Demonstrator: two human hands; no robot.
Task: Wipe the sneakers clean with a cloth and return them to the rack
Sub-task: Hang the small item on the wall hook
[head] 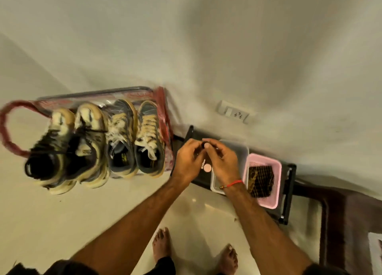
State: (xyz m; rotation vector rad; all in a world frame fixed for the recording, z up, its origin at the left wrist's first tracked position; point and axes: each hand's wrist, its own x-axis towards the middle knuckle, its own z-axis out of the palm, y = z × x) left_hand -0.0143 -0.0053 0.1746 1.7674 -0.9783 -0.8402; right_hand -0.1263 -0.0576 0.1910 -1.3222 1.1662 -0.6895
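Two bare feet (163,245) stand on the pale floor (62,223), nearest of all. Above them both arms reach to the low black rack (289,192) by the wall. The left hand (189,161) and the right hand (222,161) meet over its left end, fingers curled in. Between them they pinch a small dark thing (205,145); it is too blurry to name. A clear tub (233,148) sits under the hands.

Near the rack's right end sits a pink basket (277,171) with a dark checked cloth (260,181) inside. The cloth looks soft, light and floppy, so I think you can grab it anywhere in a bunch.

Two pairs of sneakers stand left of the rack, on a clear bag with red trim (163,109). The black and cream pair (68,150) is at the bag's left side, the grey pair (134,142) at its right. They look light but firm, with loose laces. The heel or the open top seems the best place to hold
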